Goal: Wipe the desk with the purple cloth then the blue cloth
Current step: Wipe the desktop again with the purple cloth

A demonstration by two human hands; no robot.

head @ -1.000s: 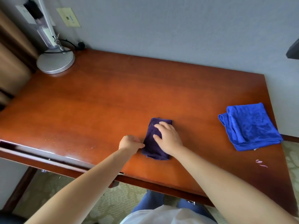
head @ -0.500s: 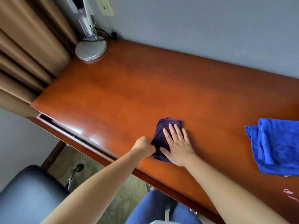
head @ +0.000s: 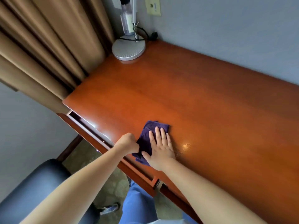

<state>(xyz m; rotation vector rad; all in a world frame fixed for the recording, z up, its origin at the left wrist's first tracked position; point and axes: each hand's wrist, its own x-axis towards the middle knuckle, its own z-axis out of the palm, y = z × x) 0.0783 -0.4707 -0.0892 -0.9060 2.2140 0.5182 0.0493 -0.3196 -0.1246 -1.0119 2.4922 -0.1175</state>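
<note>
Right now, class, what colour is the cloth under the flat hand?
Dark purple cloth, shown best in the head view.

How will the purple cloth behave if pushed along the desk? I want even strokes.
The purple cloth looks soft and folded, so it would probably bunch unless pressed flat, as the right hand does. The glossy desk likely lets it slide easily. Lifted by the edge the left hand pinches, it should droop.

right hand [head: 159,147]: fingers were curled, now flat on purple cloth [head: 149,138] | cloth: slid with both hands toward desk's left end | left hand [head: 128,143]: came along beside right hand
</note>
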